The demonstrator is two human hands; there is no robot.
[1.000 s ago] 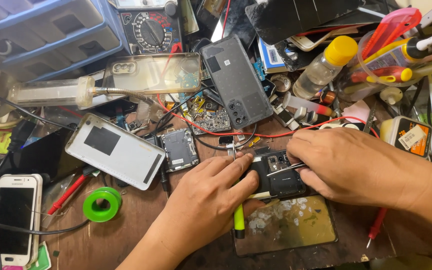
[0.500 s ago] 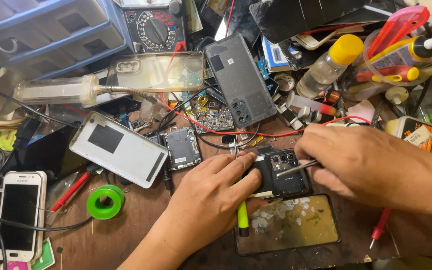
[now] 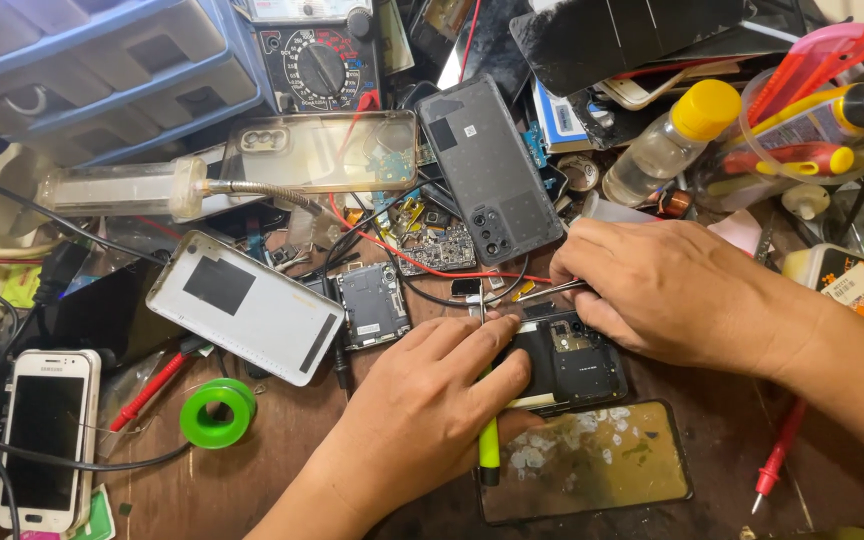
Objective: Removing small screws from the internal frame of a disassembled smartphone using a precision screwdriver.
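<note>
The opened phone (image 3: 564,362) lies on the tabletop (image 3: 252,480) at about five o'clock from centre, light, thin and fragile. The left hand (image 3: 422,420) presses its edge, fingers together; the right hand (image 3: 667,290) pinches tweezers (image 3: 550,291) over it. Best held by its rim

Two hands work at the centre of the frame: the left hand (image 3: 422,410) and the right hand (image 3: 667,290). One opened dark phone body (image 3: 567,362) lies under them, and one pair of metal tweezers (image 3: 552,291) sits at the right fingers. Lower left holds one white phone (image 3: 44,435) and one green tape roll (image 3: 217,412). Two detached back covers show: one silver (image 3: 244,305), one dark grey (image 3: 489,170). One clear phone case (image 3: 324,150), one multimeter (image 3: 320,65), one yellow-capped bottle (image 3: 670,140) and two red probes (image 3: 778,455) (image 3: 149,391) complete the count.
</note>
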